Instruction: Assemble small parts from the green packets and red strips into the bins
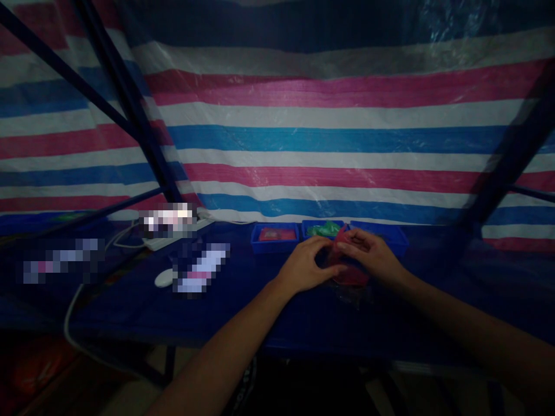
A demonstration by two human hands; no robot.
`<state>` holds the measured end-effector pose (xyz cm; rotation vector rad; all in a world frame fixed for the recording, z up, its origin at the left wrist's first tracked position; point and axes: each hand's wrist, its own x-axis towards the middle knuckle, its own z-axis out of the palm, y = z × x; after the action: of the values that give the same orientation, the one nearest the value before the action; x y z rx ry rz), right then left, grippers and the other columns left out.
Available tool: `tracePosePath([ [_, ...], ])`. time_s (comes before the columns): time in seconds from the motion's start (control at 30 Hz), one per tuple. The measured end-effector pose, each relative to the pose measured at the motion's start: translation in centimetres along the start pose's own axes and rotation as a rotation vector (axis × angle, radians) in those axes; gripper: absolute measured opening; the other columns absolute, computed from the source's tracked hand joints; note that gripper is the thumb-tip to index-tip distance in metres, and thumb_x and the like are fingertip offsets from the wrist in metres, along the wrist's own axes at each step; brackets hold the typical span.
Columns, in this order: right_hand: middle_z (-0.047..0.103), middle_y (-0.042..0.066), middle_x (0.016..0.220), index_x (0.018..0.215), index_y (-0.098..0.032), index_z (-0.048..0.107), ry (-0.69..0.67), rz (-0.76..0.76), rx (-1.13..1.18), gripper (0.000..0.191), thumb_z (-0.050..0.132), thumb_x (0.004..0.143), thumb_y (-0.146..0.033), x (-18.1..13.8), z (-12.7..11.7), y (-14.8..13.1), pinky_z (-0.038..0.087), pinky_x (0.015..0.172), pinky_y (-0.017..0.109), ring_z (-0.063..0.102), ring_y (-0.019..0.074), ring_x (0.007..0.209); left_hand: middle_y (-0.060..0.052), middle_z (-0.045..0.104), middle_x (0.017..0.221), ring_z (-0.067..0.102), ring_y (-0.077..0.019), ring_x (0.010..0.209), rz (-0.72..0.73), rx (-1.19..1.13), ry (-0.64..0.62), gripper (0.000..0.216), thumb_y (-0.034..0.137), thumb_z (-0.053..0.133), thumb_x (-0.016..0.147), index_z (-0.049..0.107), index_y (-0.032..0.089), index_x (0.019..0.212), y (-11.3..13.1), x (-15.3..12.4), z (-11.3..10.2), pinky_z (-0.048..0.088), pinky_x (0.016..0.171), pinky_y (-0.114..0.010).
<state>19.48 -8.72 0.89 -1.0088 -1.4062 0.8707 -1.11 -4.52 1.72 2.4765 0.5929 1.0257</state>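
A crumpled red plastic bag [350, 275] is between my hands, over the blue table, with a clear crinkled film [353, 296] below it. My right hand [375, 254] pinches the bag's upper part between thumb and fingers. From the other side, my left hand [309, 267] curls round the bag, thumb against its front; those fingertips are partly hidden. Just behind stand blue trays: one tray [274, 246] holds a flat red packet [277, 234], and the middle one holds green plastic [324, 229]. My right hand partly covers the right tray [396, 238].
The blue table [260, 312] backs onto a striped tarp [347, 138]. At left are a white power strip [177, 234] with cables, a white round object [165, 278] and a blurred-out flat thing [202, 268]. Dark metal poles [150, 156] slope down at both sides.
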Motion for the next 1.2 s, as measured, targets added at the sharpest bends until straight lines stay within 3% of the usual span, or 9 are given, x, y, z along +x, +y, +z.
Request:
tracePosePath([
  [0.17,0.076,0.007,0.099,0.101,-0.023,0.068,-0.038,-0.001,0.072,0.038,0.077,0.082,-0.055,-0.2,0.1,0.0,0.058,0.092,0.043,0.073,0.0225,0.088,-0.007,0.069,0.092,0.062,-0.0208,0.085,-0.104,0.109,0.044,0.018,0.030,0.062,0.095,0.071,0.015,0.098,-0.9,0.1,-0.1,0.048,0.078,-0.033],
  [0.27,0.072,0.006,0.097,0.102,-0.024,0.065,0.108,-0.078,-0.043,0.038,0.078,0.082,-0.053,0.2,-0.4,0.5,0.060,0.081,0.038,0.070,0.0202,0.082,-0.006,0.069,0.088,0.061,-0.0195,0.080,-0.137,0.096,0.068,0.018,0.028,0.061,0.094,0.072,0.015,0.099,-1.0,0.2,-0.4,0.047,0.074,-0.032],
  [0.37,0.069,0.007,0.105,0.109,-0.025,0.061,0.235,-0.158,-0.107,0.045,0.082,0.078,-0.050,0.5,-0.7,0.8,0.059,0.083,0.036,0.069,0.0220,0.093,-0.007,0.072,0.097,0.064,-0.0204,0.085,-0.141,0.015,0.064,0.022,0.029,0.062,0.094,0.073,0.016,0.107,-0.8,0.2,-0.3,0.050,0.078,-0.033],
  [0.57,0.073,0.008,0.115,0.114,-0.025,0.064,-0.070,-0.019,0.009,0.048,0.085,0.076,-0.044,0.5,-0.3,1.2,0.056,0.101,0.042,0.071,0.0237,0.107,-0.011,0.075,0.115,0.070,-0.0234,0.101,-0.218,-0.302,0.102,0.038,0.031,0.066,0.092,0.067,0.014,0.126,-1.2,0.2,0.3,0.056,0.090,-0.037],
  [0.73,0.077,0.005,0.097,0.095,-0.022,0.069,-0.005,0.037,0.005,0.038,0.087,0.071,-0.046,0.6,-0.5,1.6,0.058,0.093,0.041,0.074,0.0216,0.090,-0.013,0.073,0.122,0.071,-0.0241,0.109,-0.211,-0.505,0.146,0.038,0.029,0.071,0.090,0.064,0.014,0.124,-1.7,0.5,0.7,0.055,0.099,-0.040],
  [0.97,0.075,0.004,0.095,0.103,-0.022,0.068,0.043,0.051,0.096,0.038,0.082,0.078,-0.046,0.8,-1.0,1.8,0.058,0.080,0.036,0.071,0.0200,0.081,-0.010,0.074,0.112,0.074,-0.0203,0.097,-0.240,-0.516,0.256,0.082,0.027,0.072,0.090,0.027,0.023,0.158,-1.7,0.5,0.3,0.059,0.091,-0.037],
  [1.03,0.074,0.004,0.095,0.107,-0.022,0.066,0.058,0.055,0.090,0.041,0.082,0.078,-0.047,0.8,-1.0,2.0,0.058,0.076,0.035,0.070,0.0196,0.078,-0.010,0.073,0.118,0.072,-0.0215,0.104,-0.199,-0.441,0.246,0.073,0.027,0.071,0.091,0.037,0.025,0.155,-1.8,0.4,0.3,0.058,0.095,-0.039],
  [1.13,0.073,0.004,0.097,0.109,-0.023,0.065,0.040,0.051,0.072,0.041,0.081,0.080,-0.046,0.7,-0.9,2.1,0.057,0.071,0.032,0.069,0.0178,0.075,-0.008,0.074,0.118,0.071,-0.0234,0.109,-0.151,-0.304,0.182,0.035,0.029,0.070,0.091,0.070,0.022,0.126,-2.1,0.3,0.4,0.056,0.100,-0.040],
  [1.2,0.073,0.004,0.099,0.110,-0.023,0.064,0.022,0.042,0.070,0.039,0.080,0.082,-0.045,0.7,-0.9,2.2,0.057,0.071,0.030,0.070,0.0169,0.078,-0.007,0.076,0.114,0.072,-0.0231,0.105,-0.155,-0.263,0.151,0.022,0.031,0.069,0.092,0.076,0.022,0.111,-2.3,0.3,0.5,0.057,0.097,-0.040],
])
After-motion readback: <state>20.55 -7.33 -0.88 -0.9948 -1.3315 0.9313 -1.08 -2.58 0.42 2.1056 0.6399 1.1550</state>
